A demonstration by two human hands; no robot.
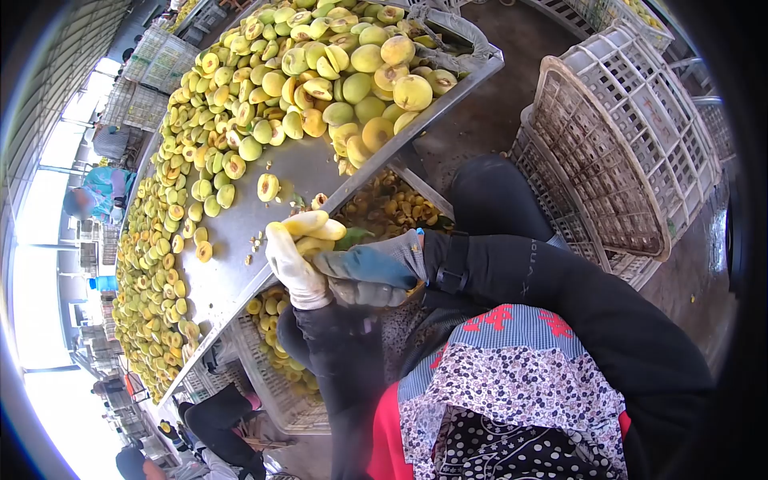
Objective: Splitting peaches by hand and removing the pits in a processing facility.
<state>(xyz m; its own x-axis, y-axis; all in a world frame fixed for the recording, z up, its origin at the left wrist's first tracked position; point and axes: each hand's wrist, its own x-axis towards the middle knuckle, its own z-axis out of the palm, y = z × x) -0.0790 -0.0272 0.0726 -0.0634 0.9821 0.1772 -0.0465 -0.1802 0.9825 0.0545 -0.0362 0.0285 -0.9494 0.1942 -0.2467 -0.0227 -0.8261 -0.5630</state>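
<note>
My left hand (298,260), in a white glove with yellow-stained fingers, is closed near the metal table's edge. My right hand (370,270), in a grey-blue glove, is also closed and presses against it. Whatever lies between the fingers is mostly hidden. A green leaf (354,238) shows beside the fingertips. Beyond my hands, many yellow-green fruits (296,88), a lot of them halved, cover much of the table (298,164). One cut half (268,187) lies apart on the bare metal.
Plastic crates (604,136) stand at the right. Below the table, a crate (276,396) holds fruit, and cut pieces (400,204) lie beneath its edge. A person (100,192) is at the far left; another person's dark-clothed leg (216,420) shows at the lower left.
</note>
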